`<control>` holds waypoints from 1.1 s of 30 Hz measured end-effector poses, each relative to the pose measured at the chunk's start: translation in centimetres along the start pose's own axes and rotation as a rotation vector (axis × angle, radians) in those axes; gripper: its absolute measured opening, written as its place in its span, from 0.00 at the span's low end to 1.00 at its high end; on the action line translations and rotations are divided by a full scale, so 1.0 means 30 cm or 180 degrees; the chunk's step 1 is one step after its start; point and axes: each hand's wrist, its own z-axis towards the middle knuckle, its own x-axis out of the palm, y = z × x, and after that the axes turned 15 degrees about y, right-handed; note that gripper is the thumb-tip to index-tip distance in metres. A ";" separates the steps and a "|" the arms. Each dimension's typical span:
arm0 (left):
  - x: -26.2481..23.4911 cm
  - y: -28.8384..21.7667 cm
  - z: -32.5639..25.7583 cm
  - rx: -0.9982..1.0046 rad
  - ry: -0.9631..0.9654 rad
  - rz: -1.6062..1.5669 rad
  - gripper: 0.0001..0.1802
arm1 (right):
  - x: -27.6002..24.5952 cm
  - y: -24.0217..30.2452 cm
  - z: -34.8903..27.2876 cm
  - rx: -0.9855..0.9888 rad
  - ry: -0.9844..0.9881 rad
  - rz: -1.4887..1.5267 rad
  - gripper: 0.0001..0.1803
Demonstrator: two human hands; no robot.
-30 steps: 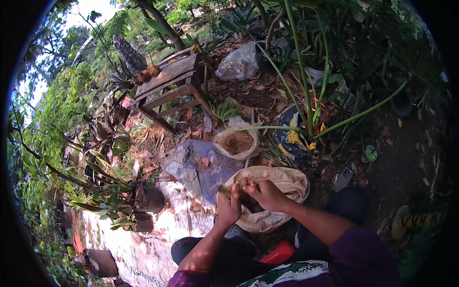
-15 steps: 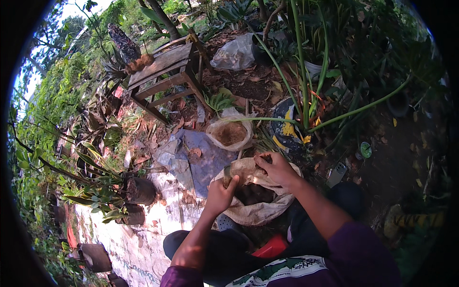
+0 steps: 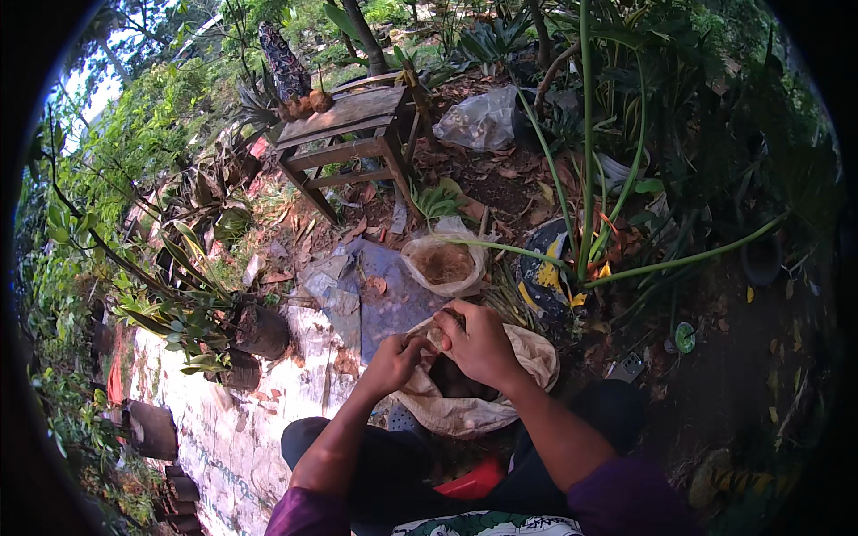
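Observation:
A cream woven sack (image 3: pixel 533 359) stands between my knees with its mouth open and dark contents (image 3: pixel 460 380) inside. My left hand (image 3: pixel 396 364) is closed on the far left part of its rim. Close beside it, my right hand (image 3: pixel 476 341) has its fingers bent and pinched on the same stretch of rim. A pale bit of the cloth shows between the two hands; the fingertips are partly hidden. Just beyond the sack sits a smaller whitish bag (image 3: pixel 475 284) holding brown, fibrous material (image 3: pixel 444 264).
A blue-grey sheet (image 3: pixel 393 299) lies left of the small bag. Farther off stands a wooden stool (image 3: pixel 344 129). Potted plants (image 3: pixel 261 332) line the left. At right are a large plant in a black and yellow pot (image 3: pixel 547 268) and a phone-like object (image 3: pixel 626 367). Something red (image 3: pixel 474 481) lies between my legs.
My right hand has moved left along the sack's rim, next to my left hand. The raised flap of cloth between them has been gathered down. The view has shifted slightly.

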 end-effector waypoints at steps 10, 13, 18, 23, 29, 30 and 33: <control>-0.129 -0.299 -0.036 0.0138 -0.1522 -0.0403 0.19 | -0.046 0.081 0.118 -0.0743 -0.0252 0.2564 0.18; -0.148 -0.296 -0.012 0.0468 -0.1371 -0.1885 0.17 | -0.080 0.081 0.124 -0.1041 -0.0045 0.1610 0.17; -0.182 -0.191 -0.010 0.0993 -0.1143 -0.2957 0.07 | -0.063 0.086 0.098 -0.0659 0.0392 0.1941 0.17; -0.264 -0.039 -0.040 0.0663 -0.1431 -0.2885 0.05 | -0.071 0.044 0.081 -0.0273 0.0435 0.1586 0.13; -0.336 0.089 -0.111 0.0326 -0.1703 -0.2697 0.05 | -0.106 -0.021 0.060 -0.0025 0.0039 0.0961 0.16; -0.347 0.098 -0.119 0.0610 -0.1635 -0.3119 0.06 | -0.108 -0.025 0.060 -0.0011 -0.0065 0.0972 0.17; -0.368 0.107 -0.125 0.0823 -0.1665 -0.3563 0.08 | -0.098 -0.030 0.074 -0.0090 -0.0156 0.1359 0.14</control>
